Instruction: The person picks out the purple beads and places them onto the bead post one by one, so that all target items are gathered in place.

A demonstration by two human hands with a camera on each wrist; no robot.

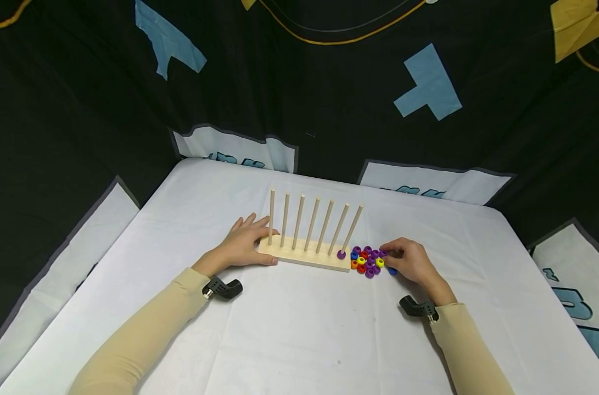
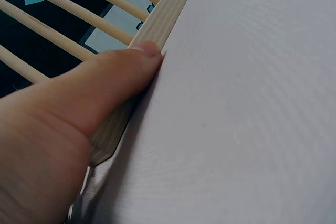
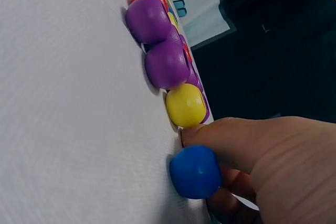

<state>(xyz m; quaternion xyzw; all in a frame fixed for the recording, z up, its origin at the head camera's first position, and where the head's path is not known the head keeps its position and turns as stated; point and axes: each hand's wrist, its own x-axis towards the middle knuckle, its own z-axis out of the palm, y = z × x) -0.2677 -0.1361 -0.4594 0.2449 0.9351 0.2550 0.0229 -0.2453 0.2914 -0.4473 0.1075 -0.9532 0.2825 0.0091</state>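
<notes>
The left hand (image 1: pixel 250 241) grips the left end of a long, pale wooden base (image 1: pixel 306 257), its thumb along the near long edge and its other fingers spread toward the far side. The base lies on a white cloth-covered table (image 1: pixel 299 329), and seven slender, round wooden pegs (image 1: pixel 313 222) stand up from it in a row. One round purple bead (image 1: pixel 341 254) sits around the foot of the rightmost peg, down at the base.

Just beyond the base's right end lies a close cluster of round, glossy beads (image 1: pixel 370 262) in purple, red, yellow, blue and orange. The right hand (image 1: pixel 412 260) is at the cluster's right side with its fingers bent and close together, the fingertips by a purple bead at the edge; whether they pinch it, I cannot tell. The right wrist view shows its thumb between a yellow bead (image 3: pixel 186 105) and a glossy blue bead (image 3: pixel 195 172).
</notes>
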